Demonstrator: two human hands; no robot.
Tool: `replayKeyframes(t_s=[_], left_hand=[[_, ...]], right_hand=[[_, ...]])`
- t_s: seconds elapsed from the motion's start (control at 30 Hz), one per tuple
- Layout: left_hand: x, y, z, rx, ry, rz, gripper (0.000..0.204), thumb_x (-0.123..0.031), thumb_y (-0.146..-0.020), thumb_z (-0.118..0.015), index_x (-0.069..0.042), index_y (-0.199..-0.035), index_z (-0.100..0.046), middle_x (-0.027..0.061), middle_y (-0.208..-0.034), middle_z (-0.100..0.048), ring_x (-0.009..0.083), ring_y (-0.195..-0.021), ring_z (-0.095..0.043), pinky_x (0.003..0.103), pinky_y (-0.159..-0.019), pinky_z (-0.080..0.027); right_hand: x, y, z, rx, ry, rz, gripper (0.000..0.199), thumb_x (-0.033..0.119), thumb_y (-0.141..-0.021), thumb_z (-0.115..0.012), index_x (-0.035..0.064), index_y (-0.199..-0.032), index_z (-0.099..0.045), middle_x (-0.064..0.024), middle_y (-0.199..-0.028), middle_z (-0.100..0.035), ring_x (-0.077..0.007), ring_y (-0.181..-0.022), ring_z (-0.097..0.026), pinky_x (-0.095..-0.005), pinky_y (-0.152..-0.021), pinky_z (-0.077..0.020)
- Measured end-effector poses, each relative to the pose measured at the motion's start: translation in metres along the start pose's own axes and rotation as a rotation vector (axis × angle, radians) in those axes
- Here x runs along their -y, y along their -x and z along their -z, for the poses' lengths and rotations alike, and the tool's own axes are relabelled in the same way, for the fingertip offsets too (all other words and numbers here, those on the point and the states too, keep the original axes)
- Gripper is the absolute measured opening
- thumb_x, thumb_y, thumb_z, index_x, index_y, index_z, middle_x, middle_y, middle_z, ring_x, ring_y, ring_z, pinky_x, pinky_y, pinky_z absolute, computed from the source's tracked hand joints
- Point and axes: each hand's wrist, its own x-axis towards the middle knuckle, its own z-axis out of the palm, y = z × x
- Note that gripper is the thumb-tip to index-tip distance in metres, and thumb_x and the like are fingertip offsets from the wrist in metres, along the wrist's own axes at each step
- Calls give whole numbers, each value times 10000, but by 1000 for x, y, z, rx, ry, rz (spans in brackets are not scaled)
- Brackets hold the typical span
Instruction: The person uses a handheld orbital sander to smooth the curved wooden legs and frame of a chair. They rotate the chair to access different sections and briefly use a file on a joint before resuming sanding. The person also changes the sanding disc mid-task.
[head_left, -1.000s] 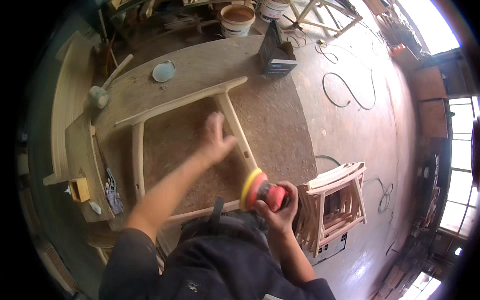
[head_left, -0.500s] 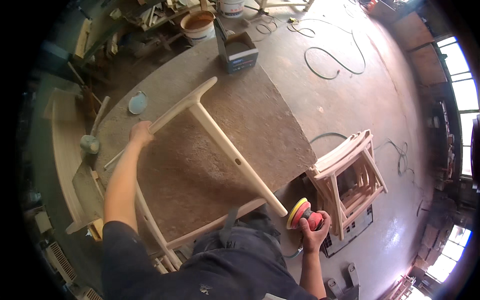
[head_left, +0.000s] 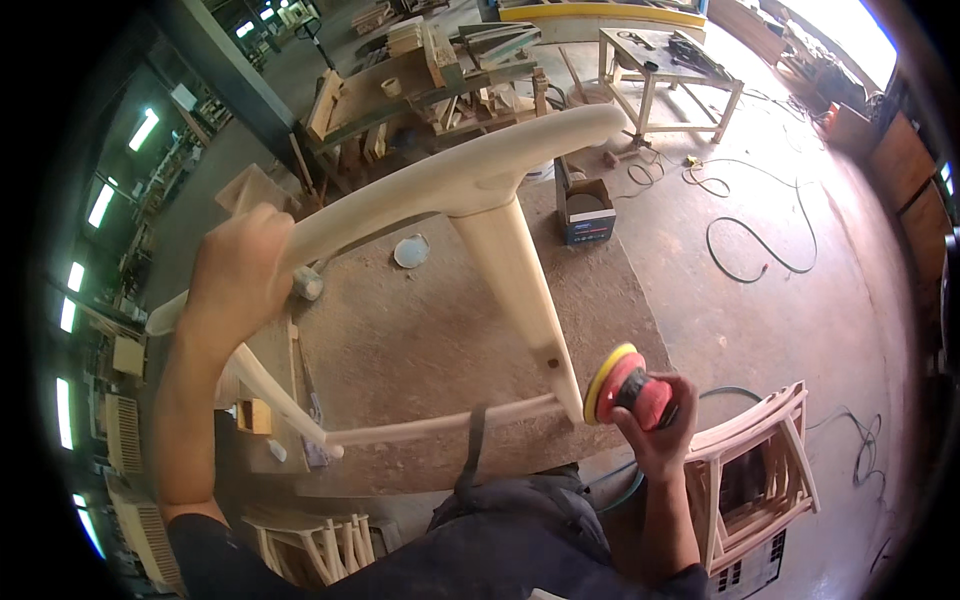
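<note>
My left hand (head_left: 238,262) is closed around the long curved arm of a pale wooden chair frame (head_left: 508,262), which is raised toward me above the worktable. The frame's tapered leg has a dark hole near its lower end, and a thinner rail runs back to the left from there. In my right hand (head_left: 655,425) is a red and black disc sander (head_left: 640,393) with a yellow pad. Its pad faces the leg's lower end, close beside it; whether they touch I cannot tell. A dark strap (head_left: 476,445) hangs in front of the rail.
The dusty worktable (head_left: 400,350) holds a pale blue lid (head_left: 411,251) and an open box of discs (head_left: 587,215). Stacked chair frames (head_left: 750,470) stand at the right, more wooden parts (head_left: 320,545) at lower left. A hose (head_left: 712,245) snakes over the floor; a small wooden table (head_left: 670,75) stands behind.
The chair frame has been lifted up and closer by my left hand. My right hand has kept hold of the sander beside the leg end. The view has tilted up toward the workshop.
</note>
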Motion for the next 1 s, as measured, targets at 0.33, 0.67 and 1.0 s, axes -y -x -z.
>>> replayKeyframes(t_s=[0.33, 0.67, 1.0], left_hand=[[-45, 31, 47, 134, 54, -11, 389, -200, -806, -771, -46, -1122, -605, 176, -1061, -618, 401, -998, -631, 482, -868, -518], [-78, -46, 5, -11, 793, -26, 807, -750, -1038, -413, -5, -1278, -611, 116, -925, -638, 182, -817, -629, 335, -789, -500], [-71, -66, -11, -21, 589, 26, 983, -822, -1005, -284, 16, -1391, -623, 286, -1391, -632, 432, -1344, -576, 468, -1126, -430]], right_hand=[[58, -9, -29, -202, -46, 385, 739, 142, -661, -995, 69, -1253, -560, -146, -1139, -666, -310, -1033, -690, -405, -902, -567], [130, -14, -71, -364, 232, 736, 498, 227, -710, -908, 256, -1181, -750, -71, -1167, -674, -271, -930, -707, -401, -742, -596], [151, -42, -113, -417, 400, 710, 505, 240, -753, -916, 242, -1206, -692, -83, -1166, -623, -322, -927, -710, -421, -685, -588]])
